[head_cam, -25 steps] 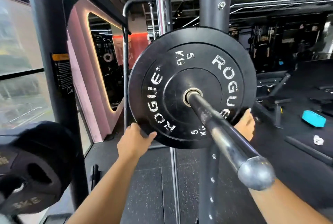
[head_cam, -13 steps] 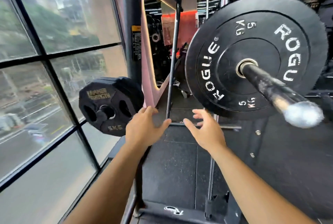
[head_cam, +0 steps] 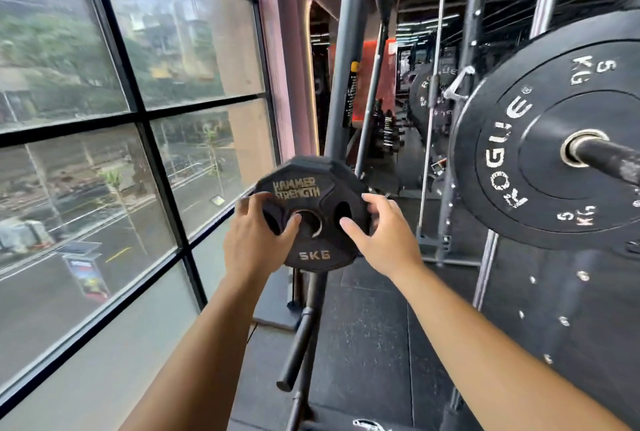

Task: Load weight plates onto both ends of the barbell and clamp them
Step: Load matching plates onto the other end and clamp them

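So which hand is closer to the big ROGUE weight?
Right. The right hand grips the small plate on the edge nearest the big ROGUE plate; the left hand grips its far edge, by the window.

Small black 5KG plate (head_cam: 313, 257) sat at frame centre, left hand (head_cam: 252, 240) gripped its left rim with thumb on its face, right hand (head_cam: 384, 240) curled round its right rim, larger Rogue plate (head_cam: 519, 160) hung on the barbell (head_cam: 609, 160) at right, window (head_cam: 86, 67) filled the left.

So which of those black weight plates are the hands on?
The smaller black plate marked Hammer Strength 5KG, with grip holes: left hand and right hand touch it. The big round black Rogue plate sits untouched on the barbell.
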